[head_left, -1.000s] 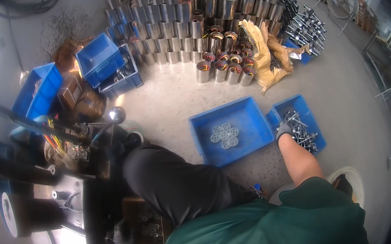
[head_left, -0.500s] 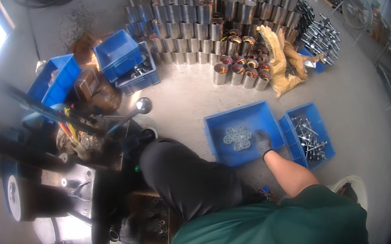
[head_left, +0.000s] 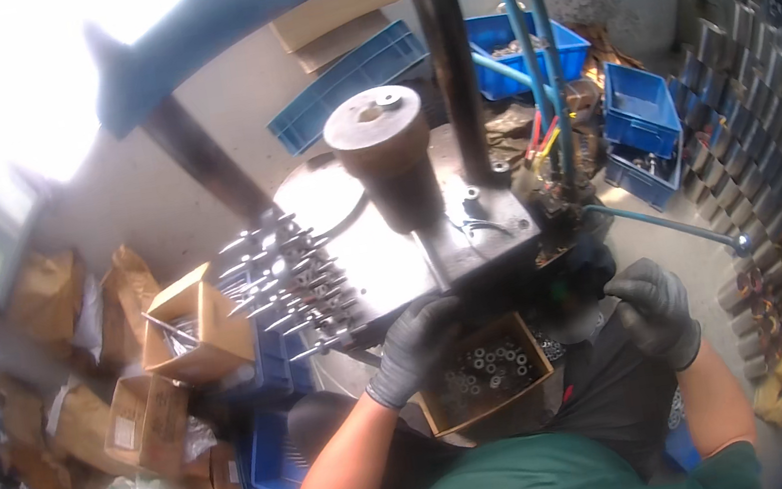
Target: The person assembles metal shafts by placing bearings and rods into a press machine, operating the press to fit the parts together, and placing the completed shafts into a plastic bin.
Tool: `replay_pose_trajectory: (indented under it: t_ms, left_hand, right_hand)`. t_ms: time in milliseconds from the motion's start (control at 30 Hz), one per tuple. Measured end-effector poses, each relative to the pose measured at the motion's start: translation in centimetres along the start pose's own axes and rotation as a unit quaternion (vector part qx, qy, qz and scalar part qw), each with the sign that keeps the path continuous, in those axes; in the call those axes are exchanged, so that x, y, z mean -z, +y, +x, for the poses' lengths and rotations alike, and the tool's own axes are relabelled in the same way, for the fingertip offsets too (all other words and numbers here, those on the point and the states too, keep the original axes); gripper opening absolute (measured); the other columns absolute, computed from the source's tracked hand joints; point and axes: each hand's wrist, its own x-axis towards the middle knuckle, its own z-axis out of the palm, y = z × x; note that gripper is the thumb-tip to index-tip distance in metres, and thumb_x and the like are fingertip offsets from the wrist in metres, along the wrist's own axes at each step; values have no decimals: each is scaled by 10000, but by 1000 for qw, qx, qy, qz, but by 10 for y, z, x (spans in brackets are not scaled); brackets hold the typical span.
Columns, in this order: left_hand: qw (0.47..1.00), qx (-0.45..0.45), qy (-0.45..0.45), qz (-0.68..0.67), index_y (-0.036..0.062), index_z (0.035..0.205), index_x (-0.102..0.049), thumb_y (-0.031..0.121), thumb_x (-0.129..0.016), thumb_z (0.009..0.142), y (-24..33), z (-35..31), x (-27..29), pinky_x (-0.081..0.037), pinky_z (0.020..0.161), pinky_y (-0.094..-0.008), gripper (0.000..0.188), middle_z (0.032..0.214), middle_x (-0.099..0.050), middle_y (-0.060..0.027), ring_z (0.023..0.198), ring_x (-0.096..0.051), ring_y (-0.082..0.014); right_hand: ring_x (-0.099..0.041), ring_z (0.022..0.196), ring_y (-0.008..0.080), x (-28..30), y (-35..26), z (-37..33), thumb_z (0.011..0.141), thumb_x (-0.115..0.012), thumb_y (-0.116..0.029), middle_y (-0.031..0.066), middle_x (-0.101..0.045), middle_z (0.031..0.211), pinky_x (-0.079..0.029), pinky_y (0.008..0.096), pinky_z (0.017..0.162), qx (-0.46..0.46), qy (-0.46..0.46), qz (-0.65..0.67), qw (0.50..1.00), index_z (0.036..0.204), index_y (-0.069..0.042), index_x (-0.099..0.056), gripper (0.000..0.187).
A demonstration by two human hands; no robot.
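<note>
My left hand [head_left: 415, 350], in a grey glove, hovers by the front edge of a metal press table [head_left: 379, 285]. Its fingers are bent together, and anything inside them is hidden. Below it stands a cardboard box [head_left: 482, 415] of small metal rings [head_left: 493, 367]. Over my right thigh is my right hand [head_left: 656, 311], also gloved, with curled fingers; I cannot make out what they hold. On the table stands a thick metal cylinder [head_left: 382, 150] with a small ring [head_left: 388, 102] on its top rim. Several metal shafts [head_left: 290, 280] crowd the table's left side.
Two dark columns [head_left: 451, 73] and a blue crossbeam [head_left: 276, 14] frame the table. A lever with a ball end [head_left: 741, 245] juts out on the right. Blue bins [head_left: 638, 106] and stacked metal cylinders [head_left: 748, 130] are beyond it. Cardboard boxes [head_left: 196, 324] lie at left.
My view has swung left to the press table. My right hand has left the blue bin of clear discs and come over my thigh. My left hand has risen from beside the box of rings.
</note>
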Motion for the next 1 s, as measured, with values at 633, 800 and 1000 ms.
replay_pose_trajectory:
  t_ms: [633, 800, 1000]
  left_hand:
    - [666, 273, 484, -498, 135, 1108, -631, 289, -692, 1028, -1, -2, 123, -545, 604, -306, 184, 897, -646, -6, 674, -631, -133]
    - [714, 298, 406, -487, 143, 1022, -623, 323, -708, 1022, -8, 5, 138, -471, 509, -224, 199, 786, -580, 27, 589, -545, -96]
    - [936, -2, 352, -14, 91, 1139, -624, 2, -751, 928, -20, 17, 106, -567, 585, -325, 261, 961, -720, -31, 690, -713, -213]
  right_hand:
    - [-699, 932, 332, -148, 69, 96, 907, -720, -37, 175, -717, 994, -559, 415, 857, -75, -302, 147, 939, 1098, -10, -733, 194]
    - [-717, 996, 289, -156, 66, 103, 938, -716, -41, 171, -728, 1044, -561, 389, 886, -70, -302, 138, 941, 1142, -6, -714, 207]
    - [-718, 957, 248, -161, 68, 101, 943, -717, -34, 154, -730, 1014, -559, 359, 872, -121, -267, 151, 944, 1127, -9, -717, 186]
